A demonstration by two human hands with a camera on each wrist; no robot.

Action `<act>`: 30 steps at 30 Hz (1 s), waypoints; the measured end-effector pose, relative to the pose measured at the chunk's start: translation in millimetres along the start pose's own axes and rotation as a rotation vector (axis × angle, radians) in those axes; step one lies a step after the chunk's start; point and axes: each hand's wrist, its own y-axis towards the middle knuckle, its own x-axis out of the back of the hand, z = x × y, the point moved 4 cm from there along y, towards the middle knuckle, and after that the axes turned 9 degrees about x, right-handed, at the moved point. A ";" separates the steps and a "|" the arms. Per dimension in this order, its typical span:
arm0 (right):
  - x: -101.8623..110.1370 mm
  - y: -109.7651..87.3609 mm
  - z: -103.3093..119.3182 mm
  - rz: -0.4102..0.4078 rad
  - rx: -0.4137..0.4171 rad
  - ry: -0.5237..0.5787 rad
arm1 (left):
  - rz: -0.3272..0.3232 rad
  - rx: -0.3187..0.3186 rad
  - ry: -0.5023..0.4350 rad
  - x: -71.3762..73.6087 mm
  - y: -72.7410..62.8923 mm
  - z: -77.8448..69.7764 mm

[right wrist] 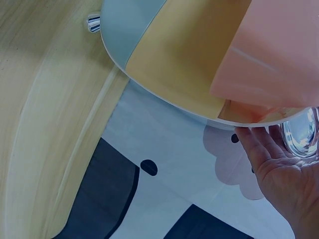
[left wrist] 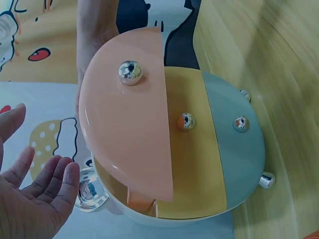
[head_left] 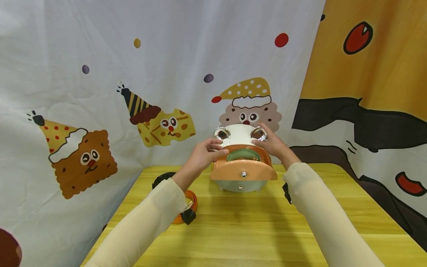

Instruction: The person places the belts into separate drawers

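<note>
A small rounded drawer cabinet with a white case (head_left: 238,134) and two silver rings on top stands on the table. Its orange top drawer (head_left: 243,171) is pulled out, and a coiled green strap (head_left: 245,155) lies inside. Below it, the yellow drawer (left wrist: 194,164) and the blue-green drawer (left wrist: 239,159) are closed. My left hand (head_left: 203,154) is beside the drawer's left side, fingers spread and relaxed, holding nothing. My right hand (head_left: 271,142) touches the cabinet's upper right, by the silver ring (right wrist: 299,134); its straight fingers rest against the case in the right wrist view.
On the wooden table (head_left: 240,237), an orange coiled strap (head_left: 194,200) lies left of the cabinet, partly hidden by my left forearm. Behind that forearm is a black coil (head_left: 163,178). A cartoon-printed curtain (head_left: 186,44) hangs close behind the table.
</note>
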 end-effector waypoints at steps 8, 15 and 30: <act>-0.6 1.3 -2.0 0.003 0.014 0.002 | 0.007 -0.008 -0.042 -3.6 -9.3 3.8; -0.4 1.4 -2.7 0.002 0.013 0.001 | 0.025 -0.018 -0.066 -9.3 -19.3 8.3; 0.2 2.7 -5.2 0.000 0.003 -0.009 | 0.066 -0.055 -0.118 -29.2 -32.7 27.3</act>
